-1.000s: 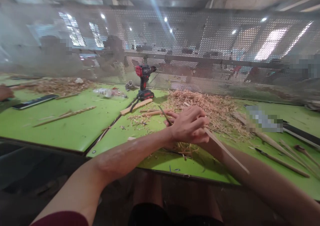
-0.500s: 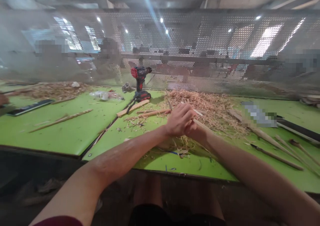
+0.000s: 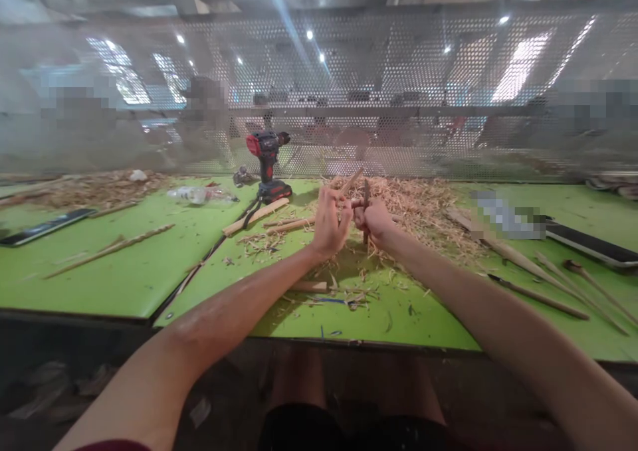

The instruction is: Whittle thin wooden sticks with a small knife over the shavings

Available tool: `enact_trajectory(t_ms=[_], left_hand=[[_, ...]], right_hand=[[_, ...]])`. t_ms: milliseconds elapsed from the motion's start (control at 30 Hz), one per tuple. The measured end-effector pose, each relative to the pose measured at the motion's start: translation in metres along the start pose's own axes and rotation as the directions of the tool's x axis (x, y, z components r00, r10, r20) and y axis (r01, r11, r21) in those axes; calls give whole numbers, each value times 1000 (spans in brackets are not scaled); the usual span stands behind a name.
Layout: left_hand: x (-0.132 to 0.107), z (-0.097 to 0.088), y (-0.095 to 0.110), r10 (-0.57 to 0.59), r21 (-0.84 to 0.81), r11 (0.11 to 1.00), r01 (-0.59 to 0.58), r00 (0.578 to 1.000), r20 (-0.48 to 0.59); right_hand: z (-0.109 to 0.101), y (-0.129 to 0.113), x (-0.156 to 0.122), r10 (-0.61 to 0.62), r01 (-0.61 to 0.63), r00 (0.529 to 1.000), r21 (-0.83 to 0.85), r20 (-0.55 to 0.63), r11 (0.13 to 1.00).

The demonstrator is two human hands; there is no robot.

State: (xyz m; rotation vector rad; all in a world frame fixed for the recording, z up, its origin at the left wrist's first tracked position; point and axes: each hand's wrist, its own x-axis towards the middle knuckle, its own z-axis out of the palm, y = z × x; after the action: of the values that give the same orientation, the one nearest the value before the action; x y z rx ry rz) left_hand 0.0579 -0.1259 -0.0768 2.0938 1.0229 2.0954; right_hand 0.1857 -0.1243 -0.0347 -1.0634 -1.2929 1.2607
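My left hand (image 3: 329, 220) is closed round a thin wooden stick (image 3: 351, 182) whose far end points up and away over the shavings. My right hand (image 3: 371, 221) sits right beside it, closed on a small dark blade (image 3: 366, 198) that stands upright against the stick. Both hands hover above the green table (image 3: 124, 271), at the near edge of a big heap of wood shavings (image 3: 423, 212).
A red and black cordless drill (image 3: 266, 162) stands behind the hands, with wooden sticks (image 3: 254, 216) beside it. More carved sticks (image 3: 538, 275) lie at right, a long stick (image 3: 109, 248) and a phone (image 3: 44, 226) at left. A perforated metal screen (image 3: 399, 92) closes the far side.
Both hands moved away from me towards the shavings heap. The long stick that reached back over my right forearm now points up and forward, and the blade stands upright.
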Motion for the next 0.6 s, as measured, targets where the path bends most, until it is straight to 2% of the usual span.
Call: enact_trajectory(t_ms=[33,100,200,300,367,433,533,600], left_hand=[[2,0,-1,-79,-12,997,80,996,37],[5,-2,-4,-256,-16,966,260,960,114],[10,-2,-6,-463,0,882,472,865,194],[13,1,-9,-592,-31,782,623,757,278],[13,3,-9,-656,-60,700,712,673,342],[13,4,-6,-679,-86,635,768,608,412],[13,4,1,-673,-119,590,799,568,475],[13,3,7,-672,-135,563,815,547,500]], right_hand=[[0,-1,1,-4,4,1000,1,-14,1000],[-1,-5,3,-29,29,998,-4,-56,1000],[-5,-11,8,-88,82,992,-68,-95,994],[-14,-15,12,-200,167,972,-238,-124,957],[-22,-15,11,-339,264,933,-416,-118,870],[-28,-13,10,-442,328,895,-582,-62,744],[-34,-5,9,-466,316,885,-747,9,585],[-36,0,11,-469,283,883,-814,13,508]])
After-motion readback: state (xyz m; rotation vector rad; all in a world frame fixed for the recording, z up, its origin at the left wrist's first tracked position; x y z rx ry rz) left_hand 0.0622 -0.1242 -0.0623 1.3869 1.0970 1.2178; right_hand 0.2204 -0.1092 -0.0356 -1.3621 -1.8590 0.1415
